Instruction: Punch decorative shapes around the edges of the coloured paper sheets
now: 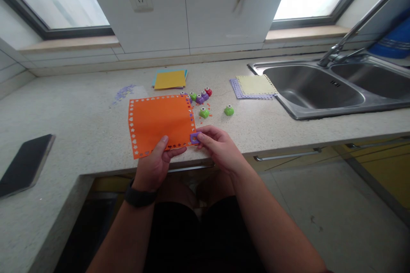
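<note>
An orange sheet of paper has small shapes punched along its edges. My left hand grips its lower edge, thumb on top and fingers beneath. At the sheet's lower right corner sits a purple craft punch, pinched between the thumb and fingers of my right hand. Just beyond the sheet stand more small punches: a green punch, another green punch, a red punch and several purple ones. Orange paper bits lie scattered around them.
A stack of yellow and blue paper lies at the back. Punched pale yellow and lilac sheets rest beside the steel sink. Lilac paper bits form a pile on the left, and a dark flat object lies at far left.
</note>
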Motion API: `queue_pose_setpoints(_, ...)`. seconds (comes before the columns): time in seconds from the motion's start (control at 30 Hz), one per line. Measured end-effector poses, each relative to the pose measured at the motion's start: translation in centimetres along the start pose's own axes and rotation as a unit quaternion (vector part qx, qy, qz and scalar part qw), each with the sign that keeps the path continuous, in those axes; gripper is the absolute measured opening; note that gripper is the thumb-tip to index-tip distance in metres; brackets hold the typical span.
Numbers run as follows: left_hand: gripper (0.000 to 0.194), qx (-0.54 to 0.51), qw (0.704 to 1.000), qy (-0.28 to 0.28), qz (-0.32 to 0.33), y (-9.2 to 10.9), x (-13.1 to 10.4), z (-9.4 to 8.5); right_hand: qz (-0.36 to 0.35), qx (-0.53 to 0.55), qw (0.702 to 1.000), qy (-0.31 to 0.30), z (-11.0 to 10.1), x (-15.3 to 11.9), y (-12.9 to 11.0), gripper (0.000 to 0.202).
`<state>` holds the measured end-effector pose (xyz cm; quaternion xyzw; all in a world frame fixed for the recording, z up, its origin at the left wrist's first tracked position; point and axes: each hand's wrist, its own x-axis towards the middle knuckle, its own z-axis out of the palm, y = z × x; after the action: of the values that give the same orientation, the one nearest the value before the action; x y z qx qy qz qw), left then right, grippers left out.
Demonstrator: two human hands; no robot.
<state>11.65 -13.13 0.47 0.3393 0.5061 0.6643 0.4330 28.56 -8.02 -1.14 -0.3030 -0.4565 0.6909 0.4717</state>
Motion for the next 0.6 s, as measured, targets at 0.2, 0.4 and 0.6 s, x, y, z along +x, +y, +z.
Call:
queue_pose_setpoints(0.2, 0.056, -0.027, 1.000, -0.004, 0.005, -0.20, 0.04, -0.05, -0.006, -0.003, 1.000, -0.003, -0.09, -0.01, 0.11, 0.021)
queue_pose_setpoints(0.4, 0.053, -0.035, 0.999, 0.007, 0.008, -0.29, 0.08, 0.06, -0.004, -0.006, 1.000, -0.005, -0.09, 0.02, 0.09, 0.021)
queue_pose_setpoints(0.6, 0.052, -0.077, 0.997, 0.002, 0.000, -0.25, 0.09, 0.13, 0.000, -0.003, 1.000, -0.004, -0.07, 0.05, 0.14, 0.021)
